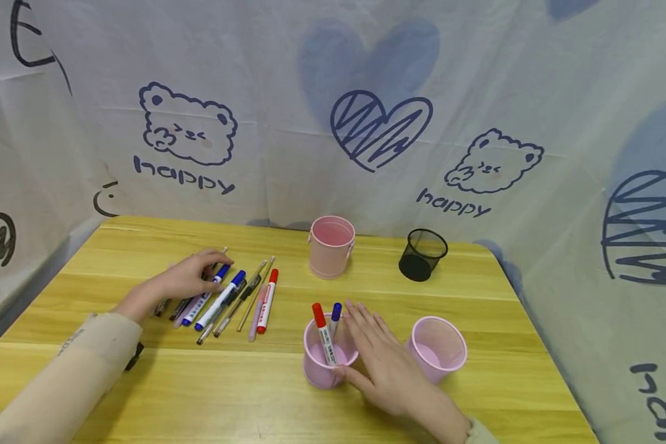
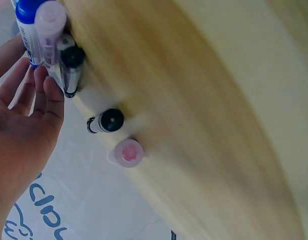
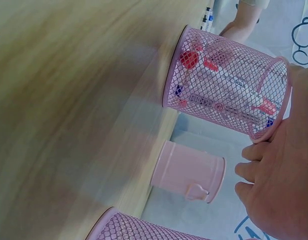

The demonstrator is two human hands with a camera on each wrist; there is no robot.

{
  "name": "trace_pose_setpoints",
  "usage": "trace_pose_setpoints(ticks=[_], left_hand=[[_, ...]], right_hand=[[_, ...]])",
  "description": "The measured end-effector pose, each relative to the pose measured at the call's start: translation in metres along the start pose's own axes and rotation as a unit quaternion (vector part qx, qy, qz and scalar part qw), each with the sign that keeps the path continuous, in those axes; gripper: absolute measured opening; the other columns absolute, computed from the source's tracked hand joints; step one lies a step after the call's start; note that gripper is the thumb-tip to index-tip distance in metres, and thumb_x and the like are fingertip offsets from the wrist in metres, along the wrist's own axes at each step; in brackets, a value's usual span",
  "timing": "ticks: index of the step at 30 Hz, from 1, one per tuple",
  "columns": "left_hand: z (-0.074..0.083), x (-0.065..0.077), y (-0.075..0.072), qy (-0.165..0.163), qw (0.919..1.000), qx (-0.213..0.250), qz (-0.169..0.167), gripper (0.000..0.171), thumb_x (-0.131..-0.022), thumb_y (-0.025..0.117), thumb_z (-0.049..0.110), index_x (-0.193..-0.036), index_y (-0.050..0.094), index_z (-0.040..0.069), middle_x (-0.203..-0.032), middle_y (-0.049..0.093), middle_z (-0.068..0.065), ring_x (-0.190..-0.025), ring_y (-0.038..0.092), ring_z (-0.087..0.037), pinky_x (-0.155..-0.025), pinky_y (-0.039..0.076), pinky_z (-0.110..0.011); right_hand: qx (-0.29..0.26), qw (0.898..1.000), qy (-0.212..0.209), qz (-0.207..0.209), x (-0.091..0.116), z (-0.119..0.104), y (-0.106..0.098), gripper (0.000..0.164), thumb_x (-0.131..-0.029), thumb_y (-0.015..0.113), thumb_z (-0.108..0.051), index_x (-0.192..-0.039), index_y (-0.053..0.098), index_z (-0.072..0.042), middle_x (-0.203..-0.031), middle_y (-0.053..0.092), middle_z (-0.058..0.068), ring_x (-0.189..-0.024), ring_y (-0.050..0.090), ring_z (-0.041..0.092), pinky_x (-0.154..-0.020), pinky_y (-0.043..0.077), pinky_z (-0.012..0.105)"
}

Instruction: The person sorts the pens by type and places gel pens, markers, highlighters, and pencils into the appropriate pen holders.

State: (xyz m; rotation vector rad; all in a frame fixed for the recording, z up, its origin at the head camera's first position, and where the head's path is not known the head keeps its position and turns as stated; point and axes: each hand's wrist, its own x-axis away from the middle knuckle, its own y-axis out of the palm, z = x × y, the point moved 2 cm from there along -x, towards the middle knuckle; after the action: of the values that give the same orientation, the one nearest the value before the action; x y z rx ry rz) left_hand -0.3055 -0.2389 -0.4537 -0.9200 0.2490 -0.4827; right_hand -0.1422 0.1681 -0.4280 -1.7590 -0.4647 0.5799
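Note:
My left hand [image 1: 191,276] reaches over a row of pens and markers, thumb and fingers spread about the blue cap of a white marker [image 1: 202,300]. In the left wrist view, the blue marker [image 2: 29,30] stands out at the fingertips beside a pale purple pen [image 2: 50,22]. My right hand [image 1: 385,364] rests at the rim of a pink mesh pen cup [image 1: 323,377], thumb on the near rim, fingers straight along its right side. Leaning inside this cup are a red-capped marker [image 1: 324,336] and a blue-capped marker [image 1: 335,319].
Another pink mesh cup [image 1: 435,364] stands right of my right hand. Behind are a pink pail [image 1: 328,262] with side handles and a black mesh cup [image 1: 416,265]. A red marker [image 1: 267,302] ends the row of pens. Printed cloth [image 1: 288,154] hangs behind the wooden table [image 1: 244,394].

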Motion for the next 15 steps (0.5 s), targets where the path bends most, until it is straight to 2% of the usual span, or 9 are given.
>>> trace_pose_setpoints(ticks=[2,5,15], left_hand=[[0.001,0.000,0.000,0.000,1.0000,0.002,0.009,0.056,-0.093,0.078,0.012,-0.144,0.056,0.000,-0.136,0.052,-0.021,-0.093,0.055,-0.021,-0.077,0.050,-0.038],[0.004,0.000,-0.001,0.002,0.9998,0.010,0.019,0.057,-0.093,0.079,0.011,-0.144,0.056,0.000,-0.143,0.049,-0.024,-0.100,0.059,-0.025,-0.081,0.054,-0.040],[0.014,0.002,-0.004,0.008,0.9980,0.043,0.045,0.059,-0.090,0.075,-0.003,-0.146,0.053,-0.002,-0.149,0.045,-0.026,-0.109,0.062,-0.035,-0.085,0.060,-0.042]], right_hand=[[0.001,1.000,0.000,0.000,0.000,0.000,0.000,0.087,-0.105,0.040,-0.064,-0.166,0.017,-0.006,-0.174,0.010,0.009,-0.160,0.008,0.023,-0.128,0.013,0.045],[0.002,1.000,-0.001,0.002,0.000,0.000,0.000,0.087,-0.105,0.040,-0.064,-0.166,0.018,-0.005,-0.174,0.011,0.010,-0.160,0.009,0.023,-0.128,0.013,0.045],[0.005,1.000,-0.002,0.006,0.000,0.000,0.000,0.087,-0.105,0.041,-0.063,-0.166,0.020,-0.004,-0.173,0.013,0.010,-0.160,0.009,0.023,-0.128,0.014,0.044]])
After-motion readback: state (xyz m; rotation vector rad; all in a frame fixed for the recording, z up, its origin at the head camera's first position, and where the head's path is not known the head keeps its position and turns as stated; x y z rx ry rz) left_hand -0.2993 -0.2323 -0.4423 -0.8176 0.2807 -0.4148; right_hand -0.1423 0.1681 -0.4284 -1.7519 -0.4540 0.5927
